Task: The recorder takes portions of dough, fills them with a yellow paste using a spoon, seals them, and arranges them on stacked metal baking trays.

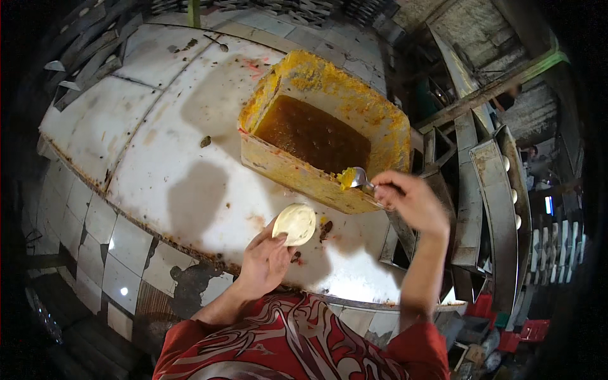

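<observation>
My left hand (263, 265) is closed on a round, flat, pale piece of dough (295, 225), holding it by its lower left edge above the table. In my right hand (410, 199) is a metal spoon (360, 177), gripped by the handle. A lump of yellow-orange paste (346, 178) sits on the spoon's tip, over the near rim of a large rectangular tub (285, 170). Brown, glossy filling (313, 136) covers the tub's bottom, and yellow residue is smeared on its walls.
The tub stands on a white, stained table (139, 164) with dark crumbs scattered about. Long metal pans (494, 190) are stacked at the right, some with pale round pieces. Tiled flooring (126, 266) runs along the table's left edge. Red plastic pieces (532, 330) lie at the lower right.
</observation>
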Demonstrator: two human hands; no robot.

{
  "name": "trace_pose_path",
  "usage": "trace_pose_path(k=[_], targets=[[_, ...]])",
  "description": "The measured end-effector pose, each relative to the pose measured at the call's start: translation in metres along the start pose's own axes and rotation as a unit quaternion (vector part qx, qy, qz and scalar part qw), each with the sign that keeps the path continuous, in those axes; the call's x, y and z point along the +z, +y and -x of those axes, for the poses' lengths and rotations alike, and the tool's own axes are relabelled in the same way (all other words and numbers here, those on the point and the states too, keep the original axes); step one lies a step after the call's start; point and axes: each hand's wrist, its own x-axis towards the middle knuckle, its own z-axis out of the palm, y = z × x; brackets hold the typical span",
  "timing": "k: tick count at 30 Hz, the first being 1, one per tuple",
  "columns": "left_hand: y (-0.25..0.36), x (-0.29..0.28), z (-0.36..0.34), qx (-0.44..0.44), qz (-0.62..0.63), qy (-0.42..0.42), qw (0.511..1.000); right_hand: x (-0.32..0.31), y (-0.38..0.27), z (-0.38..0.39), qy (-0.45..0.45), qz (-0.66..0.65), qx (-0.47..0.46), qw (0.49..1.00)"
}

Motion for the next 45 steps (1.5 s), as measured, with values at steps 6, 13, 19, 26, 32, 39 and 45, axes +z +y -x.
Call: trace_pose_path(k=[6,13,19,26,32,39,45], targets=[[-0.053,0.046,0.009,0.035,0.163,-0.028,0.986,0.092,0.085,0.041,0.168,-0.036,-0.319,0.932],[-0.092,0.024,0.057,0.213,0.010,-0.046,0.976,0.110,0.242,0.061,0.100,0.006,-0.286,0.953],[-0.154,0.037,0.109,0.180,-0.016,0.001,0.984,0.120,0.248,0.120,0.244,0.112,-0.292,0.918],[-0.231,0.012,0.146,0.134,0.062,-0.139,0.979,0.104,0.156,0.175,-0.151,-0.166,-0.182,0.957],[-0.282,0.003,0.195,0.033,-0.018,-0.111,0.993,0.104,0.161,0.212,-0.440,-0.153,-0.041,0.884],[-0.341,0.047,0.212,0.016,0.189,0.088,0.978,0.087,0.199,0.312,-0.038,0.064,-0.415,0.907],[-0.394,0.096,0.226,-0.023,0.196,-0.034,0.980,0.079,0.258,0.416,0.211,0.267,-0.417,0.843]])
